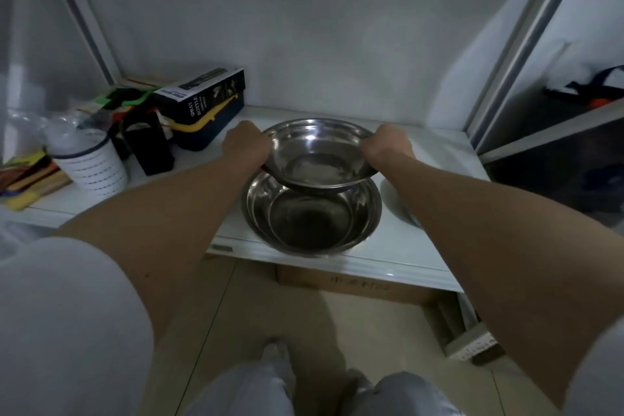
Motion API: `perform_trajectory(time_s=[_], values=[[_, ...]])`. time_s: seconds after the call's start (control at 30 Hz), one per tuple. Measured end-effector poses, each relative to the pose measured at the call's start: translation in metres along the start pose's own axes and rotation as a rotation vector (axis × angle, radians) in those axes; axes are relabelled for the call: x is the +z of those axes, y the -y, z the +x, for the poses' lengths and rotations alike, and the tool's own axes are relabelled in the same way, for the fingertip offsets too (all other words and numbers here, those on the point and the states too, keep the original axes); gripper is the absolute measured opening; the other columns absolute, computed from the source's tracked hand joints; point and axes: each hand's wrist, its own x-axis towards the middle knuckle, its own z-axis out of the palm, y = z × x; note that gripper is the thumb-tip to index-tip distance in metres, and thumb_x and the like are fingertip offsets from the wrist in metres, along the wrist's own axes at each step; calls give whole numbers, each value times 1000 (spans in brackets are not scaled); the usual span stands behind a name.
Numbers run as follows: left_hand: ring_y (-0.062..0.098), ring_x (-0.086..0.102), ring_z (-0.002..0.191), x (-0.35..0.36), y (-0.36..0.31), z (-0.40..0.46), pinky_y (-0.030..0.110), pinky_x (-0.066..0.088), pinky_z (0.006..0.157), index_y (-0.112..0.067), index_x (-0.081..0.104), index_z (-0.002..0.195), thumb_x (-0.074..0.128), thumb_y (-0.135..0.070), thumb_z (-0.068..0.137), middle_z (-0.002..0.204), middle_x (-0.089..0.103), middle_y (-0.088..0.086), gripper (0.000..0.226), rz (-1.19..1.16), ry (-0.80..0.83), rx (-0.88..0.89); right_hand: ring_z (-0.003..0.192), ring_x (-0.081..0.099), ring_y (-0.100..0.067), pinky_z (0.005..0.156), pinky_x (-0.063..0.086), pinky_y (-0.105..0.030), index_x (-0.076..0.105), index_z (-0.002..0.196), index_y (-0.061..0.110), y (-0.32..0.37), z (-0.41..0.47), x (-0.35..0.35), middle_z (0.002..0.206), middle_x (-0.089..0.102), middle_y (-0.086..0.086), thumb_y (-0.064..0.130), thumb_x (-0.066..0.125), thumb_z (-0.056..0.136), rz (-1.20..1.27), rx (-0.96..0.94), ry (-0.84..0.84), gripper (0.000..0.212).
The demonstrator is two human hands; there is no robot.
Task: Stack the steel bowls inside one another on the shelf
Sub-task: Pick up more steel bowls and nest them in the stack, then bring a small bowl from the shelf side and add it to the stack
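A steel bowl [317, 154] hangs in the air, tilted toward me, with my left hand [246, 147] gripping its left rim and my right hand [388, 145] gripping its right rim. Below and in front of it a larger steel bowl [314, 223] stands upright on the white shelf [398, 246], close to the front edge. The held bowl's near rim overlaps the far rim of the lower bowl; I cannot tell whether they touch.
At the left of the shelf stand a black spray-bottle box [202, 94], a blue and yellow container [212, 125], a striped white cup [91, 165] and mixed clutter. A pale plate-like object [396, 203] lies right of the bowls. A cardboard box [354, 287] sits below.
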Motion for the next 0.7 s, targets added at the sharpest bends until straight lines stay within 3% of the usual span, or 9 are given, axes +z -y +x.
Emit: perform_trajectory(time_s=[0.03,0.1,0.17,0.23,0.3,0.4,0.53,0.6,0.7], values=[[34,65,91,-1,4,-5,31,46,66,2,60,79,54,-13,88,88,64,14,19,14,17,2,111,62,-36,86,49,-36,64,115,3,-3,-6,1,119,65,-17,18,52,88,-8,3,17,33],[26,61,73,-1,14,-13,25,40,54,-5,49,65,58,-15,87,75,58,8,25,75,53,11,106,63,-35,78,46,-34,64,112,3,-9,-14,4,116,66,-17,18,52,89,-36,3,43,30],[17,50,57,3,25,-17,24,34,46,-8,45,62,61,-14,87,66,51,5,30,138,72,10,96,62,-33,73,44,-33,63,109,2,-15,-21,9,111,65,-17,17,54,90,-65,4,82,25],[14,45,53,9,34,-16,24,35,47,-9,46,61,59,-11,88,69,53,7,30,183,83,4,92,62,-32,72,46,-33,62,110,0,-19,-25,16,102,64,-16,15,55,91,-84,6,128,25],[14,45,54,16,41,-13,24,35,46,-8,44,59,58,-9,89,69,52,7,33,225,70,7,86,59,-29,72,48,-33,62,110,0,-21,-26,25,94,59,-13,11,56,90,-107,-2,153,23],[21,51,68,21,44,-12,29,41,59,-8,41,58,57,-9,90,67,48,5,36,285,50,27,85,59,-27,73,49,-32,62,109,0,-25,-23,37,93,59,-13,5,53,92,-133,0,155,20],[25,57,75,23,41,-13,29,44,65,-5,46,64,58,-3,87,80,57,11,27,298,39,40,79,55,-25,69,45,-28,61,109,-1,-29,-17,45,91,58,-13,4,51,94,-194,-4,123,19],[29,63,84,25,39,-14,29,45,66,1,59,80,58,-2,88,87,61,14,9,333,29,72,86,60,-27,71,47,-30,60,114,-2,-29,-15,48,100,57,-15,4,53,94,-212,0,101,23],[29,65,88,33,39,-17,28,47,68,2,65,98,59,-2,88,98,68,17,12,412,20,127,104,61,-34,86,54,-37,58,118,-2,-29,-16,50,119,57,-20,6,55,92,-223,0,89,27]])
